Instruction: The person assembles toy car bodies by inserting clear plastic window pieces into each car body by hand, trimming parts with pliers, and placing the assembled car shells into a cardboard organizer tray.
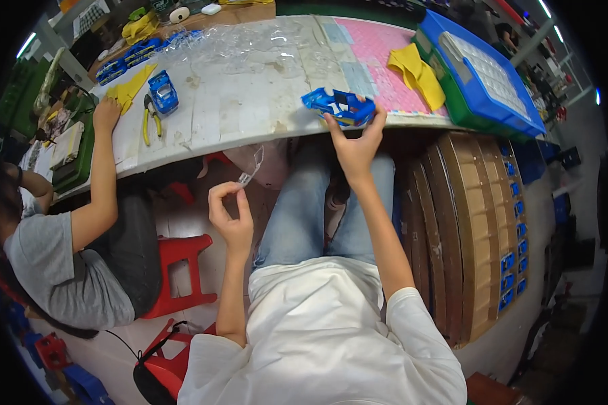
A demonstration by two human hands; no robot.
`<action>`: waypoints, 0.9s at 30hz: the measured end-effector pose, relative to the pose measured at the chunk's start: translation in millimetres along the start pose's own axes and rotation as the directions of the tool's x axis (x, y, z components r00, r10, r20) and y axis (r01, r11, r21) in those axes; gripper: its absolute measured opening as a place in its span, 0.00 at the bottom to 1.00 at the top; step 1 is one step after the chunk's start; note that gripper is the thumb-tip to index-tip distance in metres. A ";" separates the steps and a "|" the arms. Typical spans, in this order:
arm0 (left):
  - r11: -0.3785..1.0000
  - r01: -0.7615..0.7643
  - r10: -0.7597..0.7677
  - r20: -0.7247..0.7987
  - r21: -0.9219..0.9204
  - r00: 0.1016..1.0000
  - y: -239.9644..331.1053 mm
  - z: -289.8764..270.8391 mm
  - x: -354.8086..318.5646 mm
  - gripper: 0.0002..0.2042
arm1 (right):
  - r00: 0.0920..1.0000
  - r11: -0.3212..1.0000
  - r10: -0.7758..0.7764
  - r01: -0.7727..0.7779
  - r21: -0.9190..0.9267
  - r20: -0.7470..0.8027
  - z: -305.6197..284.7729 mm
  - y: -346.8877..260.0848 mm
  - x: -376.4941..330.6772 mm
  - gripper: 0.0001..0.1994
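My right hand point(356, 150) grips a blue toy car body point(341, 106) between thumb and fingers, over the table's front edge. The car body is tilted, with window openings and pale marks showing. Lower and to the left, my left hand point(231, 214) pinches a small clear plastic part point(248, 177) between thumb and forefinger. It is held in the air in front of the table, apart from the car body. A thin, bent clear piece rises from its upper end.
Clear plastic parts point(250, 48) lie across the table's back. Pliers point(148, 125) and another blue car point(163, 93) lie near a co-worker's hand point(107, 113) at left. At right are a yellow cloth point(415, 75), a blue crate point(471, 67) and stacked trays point(463, 223).
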State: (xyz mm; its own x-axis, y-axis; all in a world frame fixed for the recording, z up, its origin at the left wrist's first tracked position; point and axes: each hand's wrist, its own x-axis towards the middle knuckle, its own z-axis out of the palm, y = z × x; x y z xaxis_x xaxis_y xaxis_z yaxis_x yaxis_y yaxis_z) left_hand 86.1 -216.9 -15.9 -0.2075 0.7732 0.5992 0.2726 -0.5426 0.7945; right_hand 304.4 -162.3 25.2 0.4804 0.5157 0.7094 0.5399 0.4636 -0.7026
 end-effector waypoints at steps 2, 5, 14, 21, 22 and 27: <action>0.991 -0.103 0.100 0.033 0.085 0.994 7.4 9.3 10.9 0.08 | 0.999 0.999 0.019 -0.018 0.040 -0.040 18.9 34.8 -7.6 0.32; 0.943 -0.275 0.258 0.108 0.188 0.960 17.6 23.2 30.2 0.11 | 0.995 0.997 0.074 -0.076 0.019 0.071 20.7 49.7 -31.2 0.29; 0.801 -0.501 0.329 0.458 0.327 0.826 37.5 102.4 68.5 0.12 | 0.976 1.000 0.005 0.001 -0.027 0.219 17.1 55.5 -50.0 0.40; 0.763 -0.553 0.264 0.619 0.334 0.739 37.2 115.9 66.5 0.12 | 0.988 0.985 -0.075 0.095 -0.144 0.138 23.0 58.9 -51.4 0.36; 0.764 -0.544 0.265 0.600 0.347 0.755 35.4 116.7 65.7 0.12 | 0.988 0.986 -0.069 0.089 -0.144 0.140 23.3 58.1 -50.4 0.36; 0.788 -0.487 0.250 0.527 0.377 0.812 32.4 126.3 64.6 0.12 | 0.986 0.981 -0.088 0.110 -0.158 0.141 22.7 56.8 -50.6 0.34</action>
State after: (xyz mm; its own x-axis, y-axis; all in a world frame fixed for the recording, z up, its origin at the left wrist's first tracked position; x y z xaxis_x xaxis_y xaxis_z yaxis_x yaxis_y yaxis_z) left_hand 200.1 -143.1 36.2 0.3949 0.6657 0.6332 0.6702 -0.6801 0.2970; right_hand 295.0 -145.7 -51.9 0.3293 0.5692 0.7534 0.6919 0.3975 -0.6027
